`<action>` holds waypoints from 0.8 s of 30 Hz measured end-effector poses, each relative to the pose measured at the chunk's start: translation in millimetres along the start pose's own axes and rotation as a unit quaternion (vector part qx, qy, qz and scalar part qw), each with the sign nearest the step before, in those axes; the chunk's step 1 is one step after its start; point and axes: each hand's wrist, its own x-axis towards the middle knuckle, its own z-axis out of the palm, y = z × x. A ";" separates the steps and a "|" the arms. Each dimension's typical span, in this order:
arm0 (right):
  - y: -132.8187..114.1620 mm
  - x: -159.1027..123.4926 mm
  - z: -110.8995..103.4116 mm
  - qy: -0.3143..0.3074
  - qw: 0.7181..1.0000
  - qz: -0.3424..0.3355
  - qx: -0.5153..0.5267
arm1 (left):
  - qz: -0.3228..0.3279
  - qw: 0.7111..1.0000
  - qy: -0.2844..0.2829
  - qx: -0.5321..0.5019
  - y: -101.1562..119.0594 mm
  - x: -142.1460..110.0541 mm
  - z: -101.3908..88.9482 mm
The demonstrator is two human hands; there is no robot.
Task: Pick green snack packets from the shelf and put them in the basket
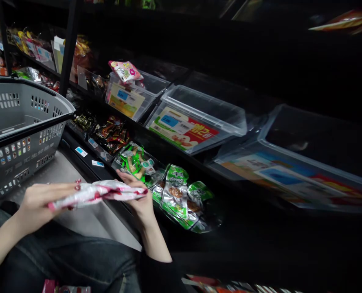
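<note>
Pink-and-white plastic packet [99,193], gripped at both ends.
I hold its left end with the left hand [38,204], its right with the right hand [143,207], right of a grey plastic basket [19,163].

Dim light, near-black shadow at right, heavy blur over the rightmost bin [290,173], glints on green packets [175,191].
</note>
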 end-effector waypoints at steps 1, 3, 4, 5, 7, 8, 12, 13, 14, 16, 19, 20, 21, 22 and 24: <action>1.8 -0.1 0.8 -0.003 0.999 0.032 0.010 | -0.051 0.999 0.011 -0.004 -5.8 5.5 -1.7; 4.6 -0.9 4.1 0.005 0.995 0.097 0.016 | -0.168 0.985 0.028 -0.039 -15.4 13.4 -2.6; 5.4 -1.5 6.4 0.011 0.992 0.123 0.014 | -0.220 0.973 0.029 -0.068 -19.0 15.8 -1.9; 5.7 -2.1 8.9 0.015 0.990 0.142 0.013 | -0.258 0.961 0.020 -0.100 -22.0 17.2 -0.7; 5.7 -2.8 13.7 0.015 0.986 0.166 0.019 | -0.291 0.946 0.012 -0.142 -26.8 18.1 2.5; 5.8 -2.8 15.5 0.018 0.985 0.172 0.025 | -0.290 0.946 0.013 -0.146 -28.9 18.0 4.0; 9.3 -1.0 16.4 0.039 0.978 0.199 0.038 | -0.277 0.947 0.026 -0.159 -34.0 16.8 7.3; 10.1 -0.4 15.3 0.042 0.977 0.206 0.032 | -0.283 0.943 0.018 -0.173 -34.7 16.6 7.8; 10.2 0.2 14.3 0.051 0.977 0.206 0.015 | -0.290 0.939 0.007 -0.186 -35.5 16.5 8.5; 7.2 -0.2 14.3 0.087 0.976 0.183 -0.074 | -0.302 0.936 -0.014 -0.182 -38.5 15.8 11.9; -4.7 -8.2 26.7 0.142 0.938 0.122 -0.293 | -0.298 0.948 -0.026 -0.110 -47.4 11.4 25.2; -8.8 -13.4 35.0 0.142 0.917 0.105 -0.357 | -0.290 0.953 -0.022 -0.091 -50.7 8.7 31.8; -12.0 -19.7 45.1 0.134 0.900 0.088 -0.406 | -0.279 0.956 -0.016 -0.085 -53.4 5.4 39.1; -13.8 -26.6 56.5 0.116 0.885 0.067 -0.446 | -0.270 0.958 -0.008 -0.095 -55.3 1.6 46.4; -12.9 -40.6 79.8 0.059 0.857 0.011 -0.511 | -0.273 0.948 0.018 -0.162 -55.8 -6.2 59.2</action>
